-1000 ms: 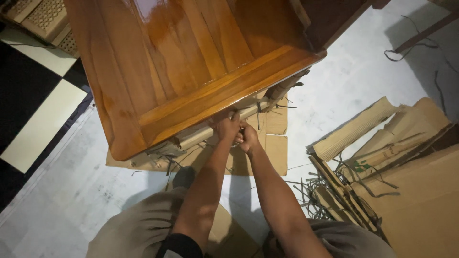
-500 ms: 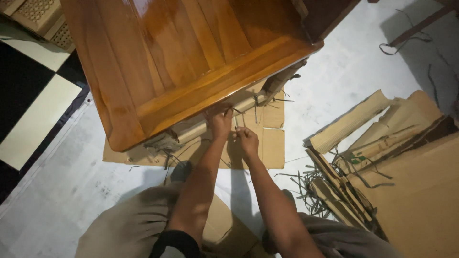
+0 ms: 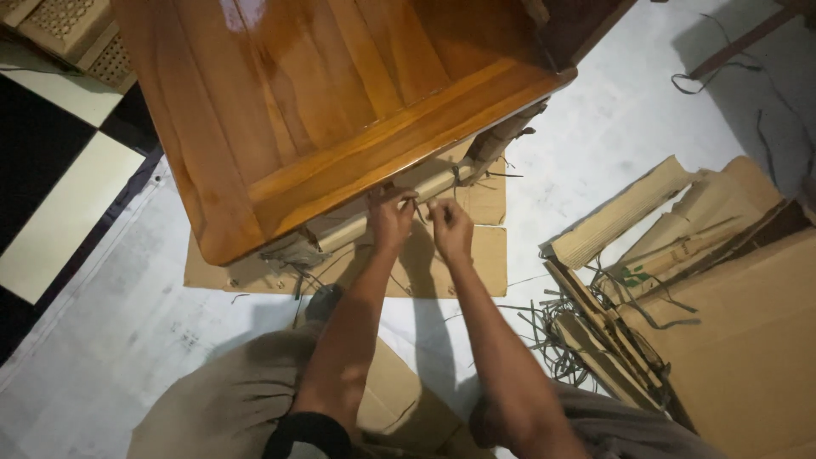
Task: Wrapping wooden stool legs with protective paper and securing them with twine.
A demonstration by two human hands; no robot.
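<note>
We see a pale floor point(image 3: 629, 127) (dim, shadowed at the right), black-and-white tiles point(image 3: 59, 212) at left, and woven cane panels point(image 3: 64, 21) top left.

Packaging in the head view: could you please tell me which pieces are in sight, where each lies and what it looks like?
Cardboard wrap: tan, rolled under the edge of the glossy wooden furniture; left hand and right hand touch it.
Flat cardboard sheet: tan, on the floor below the hands.
Cardboard pile: brown folded pieces, at right.
Plastic straps: dark, loose beside the pile.
No signs or screens.
</note>
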